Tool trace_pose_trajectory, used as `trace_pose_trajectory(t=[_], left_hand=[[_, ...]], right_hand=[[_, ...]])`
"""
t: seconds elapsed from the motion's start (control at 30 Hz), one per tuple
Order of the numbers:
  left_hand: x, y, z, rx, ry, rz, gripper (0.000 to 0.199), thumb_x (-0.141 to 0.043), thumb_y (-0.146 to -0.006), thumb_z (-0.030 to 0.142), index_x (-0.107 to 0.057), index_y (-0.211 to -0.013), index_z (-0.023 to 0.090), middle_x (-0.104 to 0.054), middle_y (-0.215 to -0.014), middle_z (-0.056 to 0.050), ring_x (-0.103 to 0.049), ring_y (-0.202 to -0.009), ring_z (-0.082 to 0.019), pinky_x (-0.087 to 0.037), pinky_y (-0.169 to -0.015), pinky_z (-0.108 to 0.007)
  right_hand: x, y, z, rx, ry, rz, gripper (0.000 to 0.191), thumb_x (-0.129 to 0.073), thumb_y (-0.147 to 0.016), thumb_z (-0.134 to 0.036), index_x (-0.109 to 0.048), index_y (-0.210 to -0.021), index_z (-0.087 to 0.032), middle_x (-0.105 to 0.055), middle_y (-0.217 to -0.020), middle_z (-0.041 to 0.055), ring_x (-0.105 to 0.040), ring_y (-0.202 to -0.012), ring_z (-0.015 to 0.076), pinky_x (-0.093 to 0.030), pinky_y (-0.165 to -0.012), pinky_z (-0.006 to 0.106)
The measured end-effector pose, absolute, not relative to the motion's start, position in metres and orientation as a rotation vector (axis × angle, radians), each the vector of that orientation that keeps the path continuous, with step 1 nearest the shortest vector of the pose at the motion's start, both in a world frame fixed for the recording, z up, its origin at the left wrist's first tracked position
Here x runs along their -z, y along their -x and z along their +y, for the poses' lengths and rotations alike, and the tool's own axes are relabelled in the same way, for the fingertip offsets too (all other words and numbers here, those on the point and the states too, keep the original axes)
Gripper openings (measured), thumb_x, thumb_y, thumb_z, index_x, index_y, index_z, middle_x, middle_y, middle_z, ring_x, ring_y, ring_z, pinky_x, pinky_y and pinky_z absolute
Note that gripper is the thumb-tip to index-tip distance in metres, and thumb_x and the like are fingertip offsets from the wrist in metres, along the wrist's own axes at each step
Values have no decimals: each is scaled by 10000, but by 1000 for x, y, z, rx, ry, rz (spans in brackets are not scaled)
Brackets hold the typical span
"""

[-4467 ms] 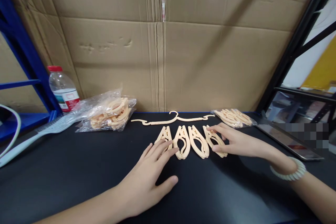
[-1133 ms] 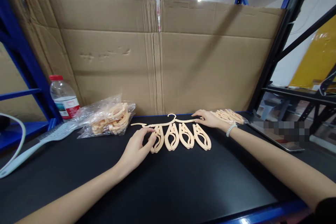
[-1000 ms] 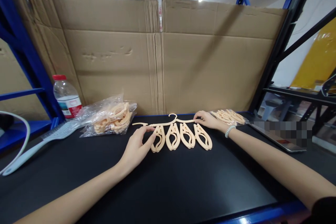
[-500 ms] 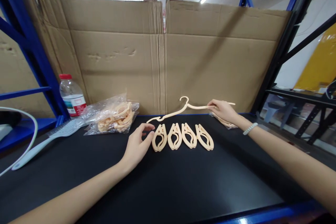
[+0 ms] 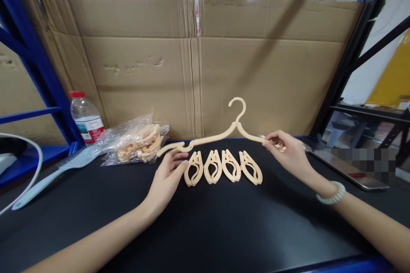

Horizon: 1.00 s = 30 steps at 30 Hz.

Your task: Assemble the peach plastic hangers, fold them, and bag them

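An unfolded cream hanger is held up above the black table, its hook pointing upward. My right hand pinches its right arm near the end. My left hand is at the hanger's left arm, by the notch; its fingers are bent and partly behind the thumb, so its hold cannot be made out. Below the hanger, several folded cream hangers lie in a row, among them one at the left beside my left fingertips and one at the right end.
A clear plastic bag of cream hangers lies at the left, beside a pale blue brush and a red-capped bottle. Another bag is partly behind my right hand. A phone-like flat device lies at the right. Cardboard stands behind.
The hanger has turned so its hook stands higher and its left end reaches farther left. My right hand has moved right and nearer. The flat device at the right now shows.
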<state>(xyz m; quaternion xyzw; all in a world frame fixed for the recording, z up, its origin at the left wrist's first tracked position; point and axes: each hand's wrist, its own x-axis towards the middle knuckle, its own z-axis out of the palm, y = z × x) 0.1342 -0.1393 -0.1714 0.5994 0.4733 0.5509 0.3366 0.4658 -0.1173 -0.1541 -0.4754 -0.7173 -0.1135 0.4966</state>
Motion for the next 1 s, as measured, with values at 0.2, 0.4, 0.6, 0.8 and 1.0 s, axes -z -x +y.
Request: trace_pose_trajectory(t=[0.2,0.4,0.6,0.8,1.0], left_hand=[[166,-142,-149,-1410,-1538,1202,648,-592,-781,419,-350,-1326,162,-572,-1189,-99,-629,-1016,-234,-503,-902,-379],[170,-142,-151,-1318,-1673,1174,750,-616,-795,398,-233,-1417,229,-573,-1132,-57,-611,-715,-125,-546,-691,-301],[174,-141,-149,-1338,-1769,1170,749,-615,-801,362,-213,-1426,268,-578,-1059,-33,-549,-618,-96,-527,-615,-271],[174,-142,-150,-1387,-1752,1137,628,-587,-813,388,-374,-1377,212,-635,-1050,-58,-631,-927,-198,-538,-820,-340],[172,-142,-150,-1331,-1834,1211,413,-566,-813,440,-620,-1154,213,-669,-1165,-56,-624,-1032,-234,-511,-880,-330]], right_hand=[[163,-458,-123,258,1094,-1882,105,-553,-873,-299,-587,-920,-211,-676,-854,50,-637,-754,190,-508,-649,312],[165,-452,-130,278,1075,-1936,127,-549,-876,-260,-597,-983,-210,-690,-917,55,-644,-805,199,-510,-713,334],[166,-447,-133,233,1060,-1975,105,-526,-891,-261,-607,-940,-215,-686,-865,43,-642,-763,184,-516,-672,310],[164,-446,-132,199,1065,-2024,123,-507,-903,-269,-611,-945,-218,-677,-842,37,-636,-750,175,-520,-661,305],[164,-449,-130,231,956,-2085,189,-453,-920,-210,-618,-1010,-223,-683,-912,55,-633,-817,183,-528,-704,325]])
